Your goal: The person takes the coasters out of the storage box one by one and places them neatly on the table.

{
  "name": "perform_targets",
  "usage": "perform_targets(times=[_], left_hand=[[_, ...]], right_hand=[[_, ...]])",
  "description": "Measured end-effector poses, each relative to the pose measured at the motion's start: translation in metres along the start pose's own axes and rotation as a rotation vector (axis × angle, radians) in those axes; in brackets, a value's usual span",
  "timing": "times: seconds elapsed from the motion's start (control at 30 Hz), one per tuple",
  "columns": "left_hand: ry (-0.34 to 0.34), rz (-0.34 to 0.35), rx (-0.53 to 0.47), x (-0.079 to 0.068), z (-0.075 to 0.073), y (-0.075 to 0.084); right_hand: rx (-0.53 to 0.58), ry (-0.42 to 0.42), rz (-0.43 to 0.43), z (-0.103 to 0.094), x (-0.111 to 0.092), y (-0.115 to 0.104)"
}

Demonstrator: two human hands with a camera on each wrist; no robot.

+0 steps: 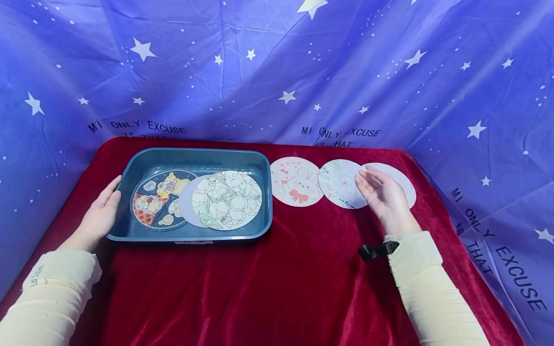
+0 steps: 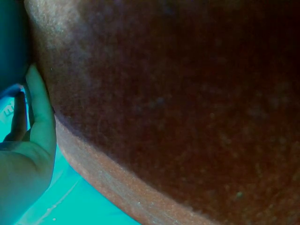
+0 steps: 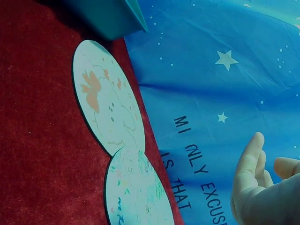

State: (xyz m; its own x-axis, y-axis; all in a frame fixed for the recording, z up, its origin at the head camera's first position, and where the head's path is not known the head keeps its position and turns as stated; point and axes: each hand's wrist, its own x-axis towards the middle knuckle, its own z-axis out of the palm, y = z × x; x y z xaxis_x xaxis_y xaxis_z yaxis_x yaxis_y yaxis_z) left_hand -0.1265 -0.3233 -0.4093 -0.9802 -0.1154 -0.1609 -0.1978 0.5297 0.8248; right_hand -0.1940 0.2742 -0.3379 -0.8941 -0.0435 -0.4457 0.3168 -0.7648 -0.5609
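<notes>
A dark blue tray stands on the left of the red cloth. Inside it lie a navy disc with cartoon animals, a plain lilac disc and a disc with green line drawings, the last partly covering the lilac one. My left hand rests against the tray's left wall with straight fingers. To the right of the tray, a pink bunny disc, a disc with pastel drawings and a pale disc form a row. Over the last two hovers my right hand, fingers relaxed, holding nothing.
Red velvet cloth covers the table. Behind and at both sides hangs a blue curtain with white stars. A black strap sits at my right wrist.
</notes>
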Motion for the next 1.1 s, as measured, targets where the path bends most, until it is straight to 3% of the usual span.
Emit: perform_targets(times=[0.57,1.1], left_hand=[[0.008,0.000,0.005,0.000,0.000,0.001],[0.005,0.001,0.000,0.000,0.000,0.000]], right_hand=[[-0.079,-0.051,-0.011,0.014,-0.006,0.004],[-0.071,-0.090,-0.008,0.026,-0.009,0.010]])
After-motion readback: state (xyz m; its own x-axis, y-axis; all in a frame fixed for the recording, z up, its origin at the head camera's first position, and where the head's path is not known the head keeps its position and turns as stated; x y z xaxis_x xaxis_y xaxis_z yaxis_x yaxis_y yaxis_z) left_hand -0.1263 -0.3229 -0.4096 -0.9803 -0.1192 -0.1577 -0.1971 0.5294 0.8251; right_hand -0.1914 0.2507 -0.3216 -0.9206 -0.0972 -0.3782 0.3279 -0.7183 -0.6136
